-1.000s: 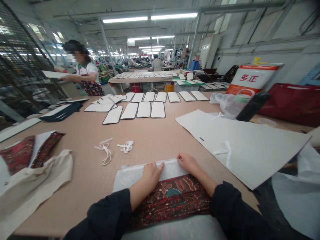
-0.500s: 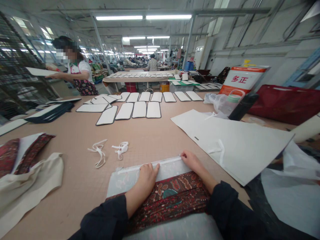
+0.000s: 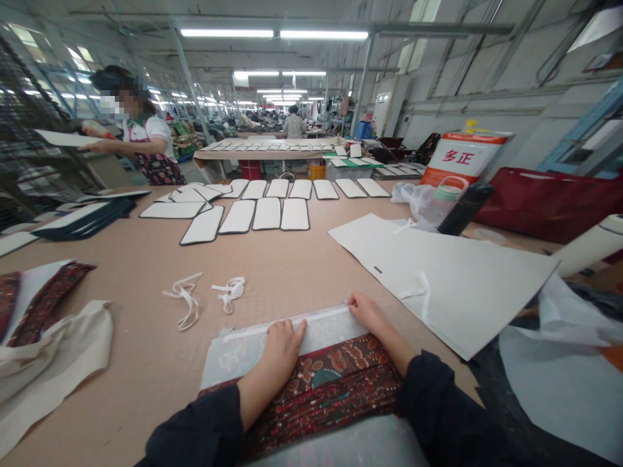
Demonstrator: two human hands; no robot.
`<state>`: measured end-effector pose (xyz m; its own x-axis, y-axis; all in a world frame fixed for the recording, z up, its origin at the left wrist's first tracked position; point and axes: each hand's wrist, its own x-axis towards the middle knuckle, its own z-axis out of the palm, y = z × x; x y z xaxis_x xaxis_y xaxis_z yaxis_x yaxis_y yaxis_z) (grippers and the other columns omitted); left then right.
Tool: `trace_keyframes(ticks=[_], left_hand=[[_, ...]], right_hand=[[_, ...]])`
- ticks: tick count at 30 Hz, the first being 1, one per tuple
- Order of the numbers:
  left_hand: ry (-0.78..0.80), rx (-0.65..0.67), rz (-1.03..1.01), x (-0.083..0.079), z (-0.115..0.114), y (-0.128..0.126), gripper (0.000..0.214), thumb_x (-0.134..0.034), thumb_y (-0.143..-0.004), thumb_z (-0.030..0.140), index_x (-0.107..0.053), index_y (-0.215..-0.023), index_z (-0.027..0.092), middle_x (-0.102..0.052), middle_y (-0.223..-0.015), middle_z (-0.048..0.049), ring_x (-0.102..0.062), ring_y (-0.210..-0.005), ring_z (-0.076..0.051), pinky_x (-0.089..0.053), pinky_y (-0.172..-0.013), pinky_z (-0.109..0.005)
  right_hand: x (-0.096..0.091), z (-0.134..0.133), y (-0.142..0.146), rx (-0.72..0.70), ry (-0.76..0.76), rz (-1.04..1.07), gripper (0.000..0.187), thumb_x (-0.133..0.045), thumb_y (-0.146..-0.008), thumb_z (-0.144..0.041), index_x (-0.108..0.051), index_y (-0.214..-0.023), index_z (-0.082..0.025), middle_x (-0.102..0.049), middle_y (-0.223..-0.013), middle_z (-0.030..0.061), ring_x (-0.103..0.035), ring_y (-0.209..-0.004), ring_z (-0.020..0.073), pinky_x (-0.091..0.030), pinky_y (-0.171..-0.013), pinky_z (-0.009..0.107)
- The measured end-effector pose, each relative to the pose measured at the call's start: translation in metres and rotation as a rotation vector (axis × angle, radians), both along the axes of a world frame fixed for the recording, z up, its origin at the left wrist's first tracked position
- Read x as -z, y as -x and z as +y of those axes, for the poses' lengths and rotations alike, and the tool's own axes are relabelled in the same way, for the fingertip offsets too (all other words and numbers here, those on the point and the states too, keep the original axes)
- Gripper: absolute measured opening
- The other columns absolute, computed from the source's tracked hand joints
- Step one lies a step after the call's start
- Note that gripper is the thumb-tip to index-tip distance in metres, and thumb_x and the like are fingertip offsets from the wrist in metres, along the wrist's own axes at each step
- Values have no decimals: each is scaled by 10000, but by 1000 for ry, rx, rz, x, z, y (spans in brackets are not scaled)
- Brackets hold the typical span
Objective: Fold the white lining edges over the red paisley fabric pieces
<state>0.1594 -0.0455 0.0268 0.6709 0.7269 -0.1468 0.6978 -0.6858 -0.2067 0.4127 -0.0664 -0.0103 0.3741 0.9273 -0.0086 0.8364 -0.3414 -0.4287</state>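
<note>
A clear plastic bag (image 3: 233,353) with a white zip strip (image 3: 287,322) along its far edge lies on the table in front of me. Folded dark red patterned fabric (image 3: 331,389) sits inside it. My left hand (image 3: 282,344) presses on the zip strip near its middle, fingers together and curled. My right hand (image 3: 367,312) pinches the strip's right end.
Two loose white strips (image 3: 185,299) lie to the left. A big white sheet (image 3: 452,279) lies on the right. Rows of white panels (image 3: 265,213) lie farther off. Cream and red cloth (image 3: 43,337) is piled at left. A person (image 3: 141,146) stands at far left.
My hands have stayed on the zip strip. The view has shifted slightly, so everything sits a little further left in the picture.
</note>
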Motion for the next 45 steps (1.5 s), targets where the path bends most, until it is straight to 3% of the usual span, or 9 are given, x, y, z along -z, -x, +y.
trace_keyframes(ticks=[6,9,15,18,21,25,28,38,45], left_hand=[[-5,17,9,-1,1,1,495,-368,-845,106,-380,-1308,281,-545,-931,-140,-548,-811,-258,-391,-646,-346],[-21,24,17,1,-2,3,487,-373,-849,109,-380,-1304,283,-560,-929,-140,-559,-814,-269,-393,-646,-358],[-74,14,-88,14,-12,6,399,-382,-867,162,-419,-1260,218,-562,-939,-140,-549,-825,-254,-405,-661,-365],[-33,3,-112,14,-8,22,287,-390,-849,124,-535,-1096,109,-564,-937,-145,-547,-827,-246,-424,-647,-343],[26,-59,-93,9,-3,57,221,-419,-813,82,-585,-957,63,-569,-930,-147,-548,-832,-249,-438,-643,-336],[5,-179,-94,8,3,109,251,-391,-814,59,-583,-975,55,-568,-977,-157,-543,-870,-251,-444,-700,-358],[-14,-167,-121,10,7,130,269,-363,-838,73,-576,-1001,67,-572,-1005,-146,-528,-913,-236,-420,-800,-369],[-52,-212,-165,7,13,135,374,-323,-853,106,-547,-1146,170,-568,-1067,-122,-479,-1044,-245,-311,-939,-415],[104,-182,-129,-1,32,143,386,-333,-833,141,-565,-1130,224,-570,-1046,-103,-529,-987,-238,-366,-870,-389]], right_hand=[[-10,2,-5,-35,52,-34,200,-458,-703,-30,-567,-815,-155,-616,-816,33,-543,-777,133,-369,-669,212],[-13,-2,13,-88,-9,-192,246,-428,-725,-19,-585,-872,-138,-606,-900,81,-528,-890,174,-374,-752,250],[-5,-20,91,-580,-169,-332,297,-397,-824,-82,-583,-1037,-174,-571,-1057,98,-495,-990,212,-371,-844,304],[-3,-26,95,-673,-159,-371,304,-408,-824,-91,-578,-1062,-173,-569,-1072,102,-505,-984,220,-387,-845,318],[3,-29,66,-656,-126,-418,323,-389,-815,-76,-591,-1043,-182,-587,-1047,101,-532,-958,222,-407,-834,331],[23,-34,12,-554,-150,-476,343,-363,-805,-59,-610,-1005,-189,-600,-1051,113,-556,-960,229,-426,-835,343],[34,-38,-11,-523,-204,-480,370,-355,-795,-35,-613,-1017,-178,-598,-1083,119,-552,-1004,218,-421,-871,318],[-5,-46,21,-445,-73,-487,334,-386,-804,-46,-613,-1025,-149,-605,-1076,127,-534,-1005,242,-403,-875,353],[0,-39,-9,-384,-94,-131,363,-363,-805,-78,-634,-1028,-170,-615,-1109,84,-526,-1043,189,-371,-934,321]])
